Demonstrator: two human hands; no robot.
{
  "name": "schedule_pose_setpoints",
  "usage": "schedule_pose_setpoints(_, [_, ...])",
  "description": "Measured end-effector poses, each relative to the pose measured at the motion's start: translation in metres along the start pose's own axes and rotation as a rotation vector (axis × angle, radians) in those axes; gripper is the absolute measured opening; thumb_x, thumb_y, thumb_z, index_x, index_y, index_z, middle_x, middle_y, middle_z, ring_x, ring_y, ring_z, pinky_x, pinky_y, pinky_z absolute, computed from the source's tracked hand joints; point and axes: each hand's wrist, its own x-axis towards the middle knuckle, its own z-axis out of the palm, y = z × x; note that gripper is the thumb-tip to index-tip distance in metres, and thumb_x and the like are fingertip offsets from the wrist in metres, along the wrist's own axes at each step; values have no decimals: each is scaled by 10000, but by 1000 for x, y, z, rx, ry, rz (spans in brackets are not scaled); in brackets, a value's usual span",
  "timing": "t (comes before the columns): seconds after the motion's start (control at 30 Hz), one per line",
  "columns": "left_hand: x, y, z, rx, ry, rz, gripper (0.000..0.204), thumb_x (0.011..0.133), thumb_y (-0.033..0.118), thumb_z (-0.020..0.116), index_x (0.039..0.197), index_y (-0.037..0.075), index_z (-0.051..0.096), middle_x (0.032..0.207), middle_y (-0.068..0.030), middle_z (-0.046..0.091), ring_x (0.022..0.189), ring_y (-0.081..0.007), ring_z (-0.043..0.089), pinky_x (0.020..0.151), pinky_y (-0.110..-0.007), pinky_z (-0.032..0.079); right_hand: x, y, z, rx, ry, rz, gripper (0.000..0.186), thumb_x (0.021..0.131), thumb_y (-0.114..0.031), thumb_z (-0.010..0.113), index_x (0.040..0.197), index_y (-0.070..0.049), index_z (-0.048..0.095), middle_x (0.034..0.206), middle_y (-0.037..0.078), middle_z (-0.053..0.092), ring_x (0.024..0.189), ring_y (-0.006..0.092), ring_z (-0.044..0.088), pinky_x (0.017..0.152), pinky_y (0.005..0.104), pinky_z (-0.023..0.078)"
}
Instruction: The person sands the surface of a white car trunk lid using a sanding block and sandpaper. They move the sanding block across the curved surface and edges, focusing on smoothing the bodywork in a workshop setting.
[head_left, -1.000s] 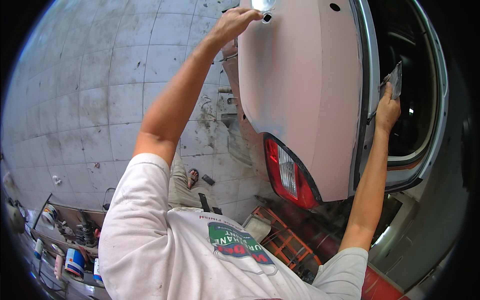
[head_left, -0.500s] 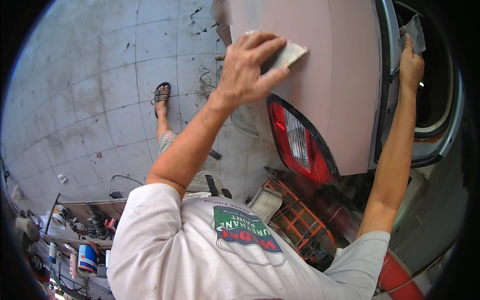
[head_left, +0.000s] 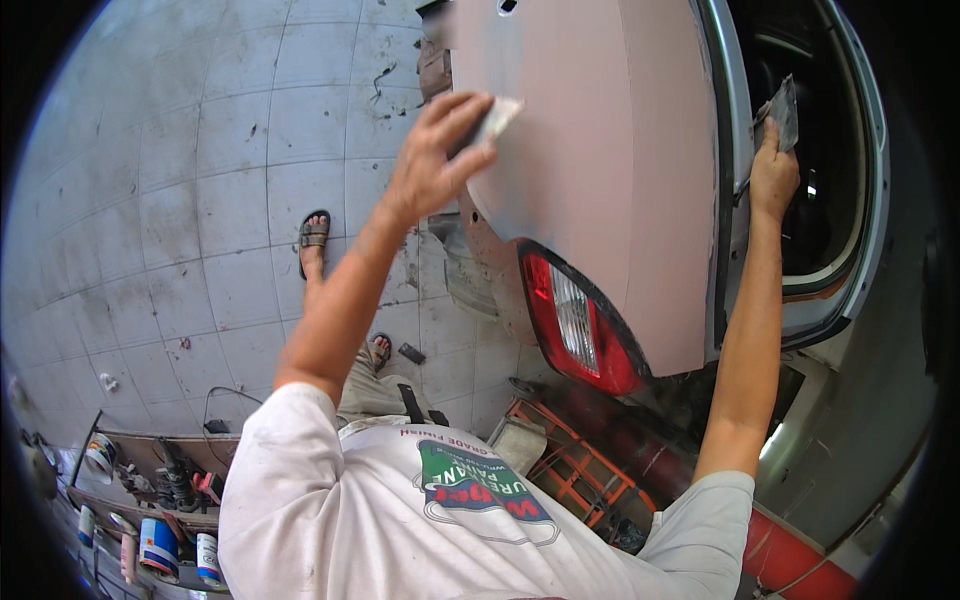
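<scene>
My left hand [head_left: 432, 158] grips a flat, pale putty spreader [head_left: 500, 118], its face smeared whitish. The hand is blurred, over the left edge of the pinkish car body panel [head_left: 600, 170]; whether the spreader touches the panel I cannot tell. A wet-looking grey streak [head_left: 508, 60] runs along the panel beside that spreader. My right hand [head_left: 775, 183] holds up a second spreader, a grey plate [head_left: 786, 115] with some pinkish paste near its edge, by the car's dark window opening [head_left: 825, 150].
A red and clear tail light [head_left: 580, 325] sits at the panel's near corner. Below it are an orange metal frame [head_left: 575, 465] and a red cylinder [head_left: 800, 555]. At lower left, a shelf [head_left: 150, 450] carries cans and tools. Grey floor tiles [head_left: 230, 190] spread out on the left.
My left hand has swept left and toward me across the panel to its edge. The right hand appears lower and further left, still gripping its plate; the whole view has shifted.
</scene>
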Motion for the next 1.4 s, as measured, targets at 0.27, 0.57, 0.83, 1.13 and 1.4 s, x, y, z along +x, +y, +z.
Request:
schedule_pose_setpoints(0.27, [274,-132,-43,-45,-17,29,577,997,472,611,1362,43,736,1374,-163,704,1299,-319,644,1131,-411,499,-10,-12,-4,48,-12,64,572,1124,-477,544,1254,42,747,1191,249,772,1169,405,733,1018,461,543])
schedule_pose_setpoints(0.57, [440,-133,-46,-93,-184,6,505,1014,370,605,1310,-13,748,1302,-162,751,1218,-269,676,1074,-393,498,-20,-15,-10,111,-46,183,544,1135,-425,568,1267,78,729,1216,231,772,1131,358,746,978,446,553])
schedule_pose_setpoints(0.83, [352,-77,-32,45,-204,99,588,939,409,578,1286,-37,741,1353,-221,696,1239,-335,663,1057,-438,519,-18,-10,-8,153,-56,234,646,1109,-531,591,1253,78,750,1147,175,789,1045,229,707,982,357,519])
schedule_pose_setpoints(1.13, [102,-1,17,279,-80,332,585,887,484,616,1334,131,748,1357,-79,696,1281,-272,632,1066,-489,434,-7,-1,-7,82,-70,164,708,1084,-612,567,1249,46,771,1202,196,790,1138,291,736,1048,387,501])
schedule_pose_setpoints(1.4, [-48,54,57,212,-113,254,707,771,487,679,1386,141,719,1398,-59,668,1387,-260,574,1077,-643,391,10,-10,-3,-40,-1,-26,734,1074,-664,482,1207,-11,791,1176,281,770,1187,467,707,1053,492,521])
